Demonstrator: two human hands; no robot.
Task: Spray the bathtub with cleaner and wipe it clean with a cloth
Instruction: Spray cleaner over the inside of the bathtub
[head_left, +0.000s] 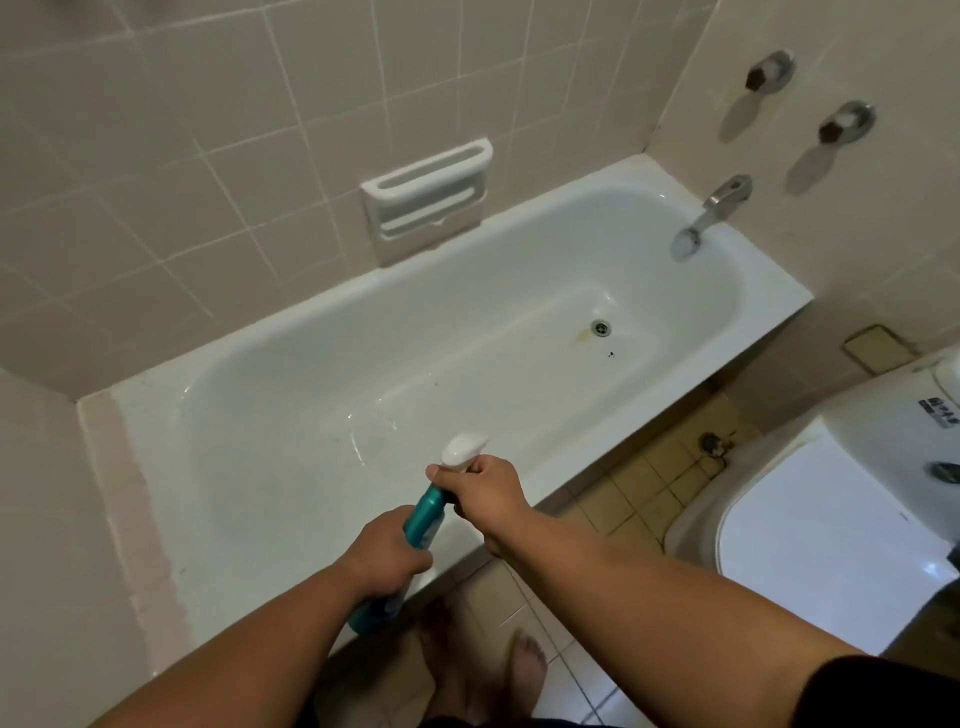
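Hands meet over the near rim of the white bathtub (467, 291), both on a teal spray bottle (425, 522). The left hand (387, 556) has its fingers wrapped tight round the bottle's body, hiding most of the label; the base pokes out below. The right hand (485, 493) is closed about the neck under the white spray head (462, 448), which points toward 12 o'clock. Trigger hidden. Drain (601, 327) lies toward 1 o'clock, tap (711, 215) beyond it. Toilet (821, 525) at 3 o'clock, partly cut off.

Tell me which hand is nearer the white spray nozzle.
Right. The right hand grips the teal bottle's neck just under the white spray nozzle; the left hand holds the bottle's body lower down.
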